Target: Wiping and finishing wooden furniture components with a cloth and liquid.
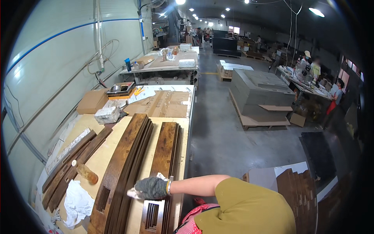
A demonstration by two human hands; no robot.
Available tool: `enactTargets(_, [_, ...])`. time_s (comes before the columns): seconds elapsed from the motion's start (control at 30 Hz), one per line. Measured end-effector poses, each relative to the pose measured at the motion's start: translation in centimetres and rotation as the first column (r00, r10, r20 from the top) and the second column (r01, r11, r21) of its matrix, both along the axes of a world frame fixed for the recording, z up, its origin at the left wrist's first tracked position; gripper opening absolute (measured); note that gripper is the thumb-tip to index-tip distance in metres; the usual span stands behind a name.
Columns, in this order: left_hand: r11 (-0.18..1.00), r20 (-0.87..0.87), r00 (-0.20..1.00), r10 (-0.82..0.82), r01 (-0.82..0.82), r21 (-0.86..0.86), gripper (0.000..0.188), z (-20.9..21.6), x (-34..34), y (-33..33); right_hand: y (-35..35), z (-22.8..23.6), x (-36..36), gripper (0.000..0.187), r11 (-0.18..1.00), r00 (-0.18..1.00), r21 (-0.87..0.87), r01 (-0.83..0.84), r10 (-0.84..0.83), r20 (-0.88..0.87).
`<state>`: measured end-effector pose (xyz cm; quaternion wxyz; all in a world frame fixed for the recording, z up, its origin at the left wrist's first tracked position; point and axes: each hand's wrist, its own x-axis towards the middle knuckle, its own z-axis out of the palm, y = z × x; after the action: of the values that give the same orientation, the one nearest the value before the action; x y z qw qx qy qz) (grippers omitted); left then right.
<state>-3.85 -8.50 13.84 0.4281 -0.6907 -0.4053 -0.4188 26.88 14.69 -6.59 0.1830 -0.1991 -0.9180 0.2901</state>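
My right hand [152, 188], in a dark grey knit glove, reaches leftward over the stacked dark brown wooden boards. Its fingers are closed on a white cloth [133, 193], which peeks out at the fingertips. Beneath and beside the hand is the shorter board stack [164, 144], with a rectangular slot at its near end. Left of it lies a longer board stack [126, 152], also slotted near the front. My left hand is not in view.
A bottle of amber liquid [86, 173] leans on narrow wooden strips [70, 171] at left, near a crumpled white cloth [78, 202]. Behind are a wrapped block [108, 114], a cardboard box [92, 101] and flat cardboard [167, 103]. More boards [298, 195] stand at right; people work farther off.
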Motion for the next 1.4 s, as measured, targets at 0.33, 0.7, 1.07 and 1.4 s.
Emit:
enactTargets(0.33, [0.293, 0.121, 0.780, 0.613, -0.083, -0.952, 0.082, -15.7, -1.8, 5.6, 8.9, 3.4, 1.1, 0.029, 0.850, 0.860, -0.515, -0.113, -0.176, -0.479])
enactTargets(0.7, [0.191, -0.045, 0.699, 0.714, -0.256, -0.948, 0.099, -14.2, 4.9, 8.1, 11.8, -0.5, -15.2, 0.021, 0.881, 0.972, 0.464, -0.092, 0.179, -0.149])
enactTargets(1.07, [0.142, -0.236, 0.709, 0.665, -0.431, -0.891, 0.088, -14.6, 3.9, 5.8, 29.8, -1.2, -10.4, 0.019, 0.991, 0.927, 0.101, 0.091, -0.047, -0.373])
enactTargets(1.4, [0.007, -0.257, 0.695, 0.671, -0.352, -0.936, 0.091, -12.6, 4.5, 7.4, 33.7, 2.9, -8.8, 0.019, 0.722, 0.864, 0.541, 0.431, -0.502, -0.018])
